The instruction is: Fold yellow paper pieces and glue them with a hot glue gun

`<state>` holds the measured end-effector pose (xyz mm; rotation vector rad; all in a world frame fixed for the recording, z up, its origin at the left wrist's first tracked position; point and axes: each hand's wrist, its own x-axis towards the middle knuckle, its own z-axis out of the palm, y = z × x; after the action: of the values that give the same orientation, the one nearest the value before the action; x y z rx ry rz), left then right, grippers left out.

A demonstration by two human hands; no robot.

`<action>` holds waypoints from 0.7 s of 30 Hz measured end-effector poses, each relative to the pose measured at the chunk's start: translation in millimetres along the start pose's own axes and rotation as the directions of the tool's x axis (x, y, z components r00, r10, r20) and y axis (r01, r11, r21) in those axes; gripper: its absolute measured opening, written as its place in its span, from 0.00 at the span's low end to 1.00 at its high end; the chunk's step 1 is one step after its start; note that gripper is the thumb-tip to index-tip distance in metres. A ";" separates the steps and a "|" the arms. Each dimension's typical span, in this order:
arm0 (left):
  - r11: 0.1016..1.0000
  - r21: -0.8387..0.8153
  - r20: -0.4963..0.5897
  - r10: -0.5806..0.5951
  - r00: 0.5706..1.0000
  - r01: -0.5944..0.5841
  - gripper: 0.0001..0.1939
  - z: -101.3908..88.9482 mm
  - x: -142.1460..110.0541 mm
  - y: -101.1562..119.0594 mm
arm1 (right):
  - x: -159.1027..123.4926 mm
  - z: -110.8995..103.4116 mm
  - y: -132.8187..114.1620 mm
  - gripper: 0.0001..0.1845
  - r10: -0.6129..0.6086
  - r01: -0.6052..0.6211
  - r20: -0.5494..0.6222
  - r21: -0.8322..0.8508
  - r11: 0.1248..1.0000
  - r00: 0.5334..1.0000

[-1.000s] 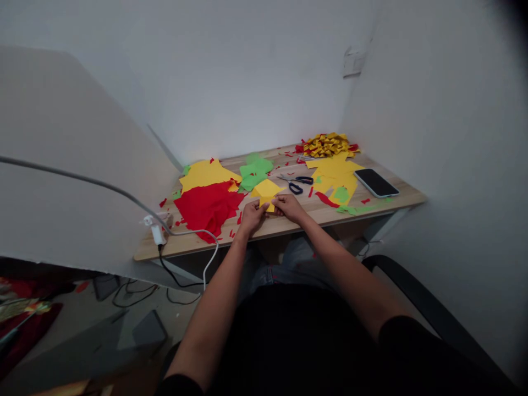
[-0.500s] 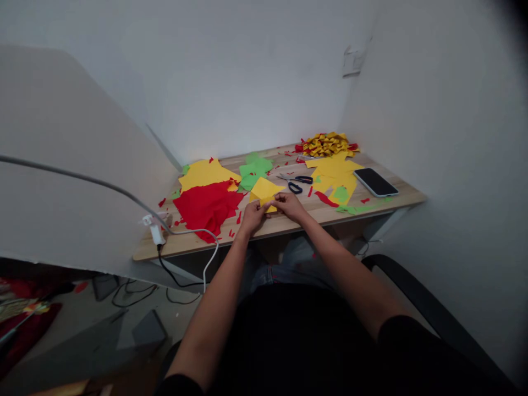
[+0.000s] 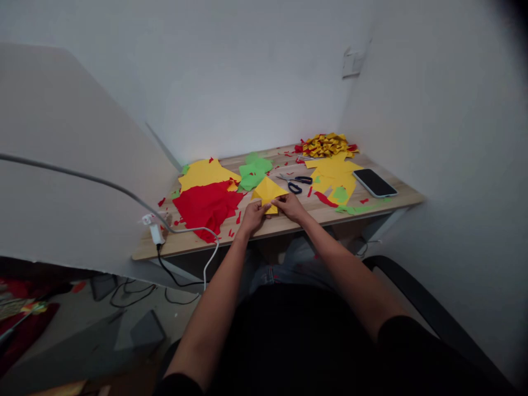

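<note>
A partly folded piece of yellow paper (image 3: pixel 268 190) is held near the table's front edge, its pointed top facing the wall. My left hand (image 3: pixel 254 217) pinches its lower left part, thumb on top. My right hand (image 3: pixel 290 208) grips the lower right side, fingers bent. Both thumbs are close together over the fold, and the fingers beneath are hidden. Just beyond my right hand lie scissors (image 3: pixel 295 184) with dark handles, blades pointing left. Left of my left hand is a heap of red paper (image 3: pixel 208 206).
Yellow sheets (image 3: pixel 206 173) and green paper (image 3: pixel 254 169) lie towards the wall. A phone (image 3: pixel 374 182) rests at the right, near yellow cutouts (image 3: pixel 334 176). A pile of folded yellow and red pieces (image 3: pixel 328 146) sits at the back. A white cable (image 3: pixel 206 230) crosses the front left edge.
The upper part of the yellow paper has changed from a flat diamond to a raised, creased point with sides spread wider. Both hands keep their grip and barely shift.
</note>
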<state>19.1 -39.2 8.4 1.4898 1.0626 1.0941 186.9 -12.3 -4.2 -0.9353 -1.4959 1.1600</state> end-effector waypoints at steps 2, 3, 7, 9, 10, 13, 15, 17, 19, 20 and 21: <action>1.000 -0.013 0.000 -0.001 1.000 0.001 0.25 0.0 0.9 -0.9 | -0.7 1.1 -0.4 0.23 -0.002 0.002 -0.007 0.010 1.000 1.000; 1.000 -0.020 -0.001 -0.001 1.000 0.001 0.26 -0.1 1.4 -1.7 | -0.9 1.6 -0.6 0.23 -0.004 0.004 -0.010 0.016 1.000 1.000; 0.999 -0.035 -0.007 0.002 1.000 -0.002 0.27 -0.2 2.8 -5.0 | -1.0 3.0 -0.9 0.24 -0.009 0.009 0.006 0.040 0.999 1.000; 0.999 -0.041 -0.011 0.008 1.000 -0.009 0.28 -0.3 3.1 -5.6 | -0.4 3.2 -0.7 0.23 -0.009 0.009 0.011 0.045 0.999 1.000; 0.999 -0.045 -0.014 0.013 1.000 -0.014 0.28 -0.4 3.1 -5.6 | 0.1 3.3 -0.5 0.23 -0.008 0.007 0.012 0.045 0.999 1.000; 0.998 -0.053 -0.009 0.021 1.000 -0.021 0.29 -0.7 2.6 -4.5 | 1.9 3.2 0.5 0.24 0.002 -0.002 -0.001 0.042 0.999 1.000; 0.999 -0.046 0.002 0.020 1.000 -0.020 0.27 -1.1 1.9 -3.4 | 3.0 3.0 1.6 0.25 0.007 -0.007 -0.013 0.039 0.999 1.000; 0.999 -0.035 0.009 0.020 1.000 -0.019 0.25 -1.5 1.3 -2.7 | 3.8 2.6 3.1 0.25 0.008 -0.008 -0.014 0.034 0.999 1.000; 0.999 -0.029 0.007 0.024 1.000 -0.024 0.24 -1.7 1.1 -2.6 | 4.2 2.2 4.6 0.24 0.007 -0.007 -0.004 0.022 1.000 1.000; 0.999 -0.029 0.004 0.028 1.000 -0.028 0.24 -1.7 1.3 -2.9 | 4.2 1.9 5.1 0.24 0.006 -0.006 0.003 0.014 1.000 1.000; 0.999 -0.028 0.000 0.032 0.999 -0.032 0.24 -1.7 1.5 -3.2 | 4.1 1.6 5.4 0.24 0.003 -0.003 0.009 0.003 1.000 1.000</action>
<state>17.5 -36.9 5.7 1.4892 1.0219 1.1268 184.5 -7.5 -8.5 -0.9315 -1.4997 1.1702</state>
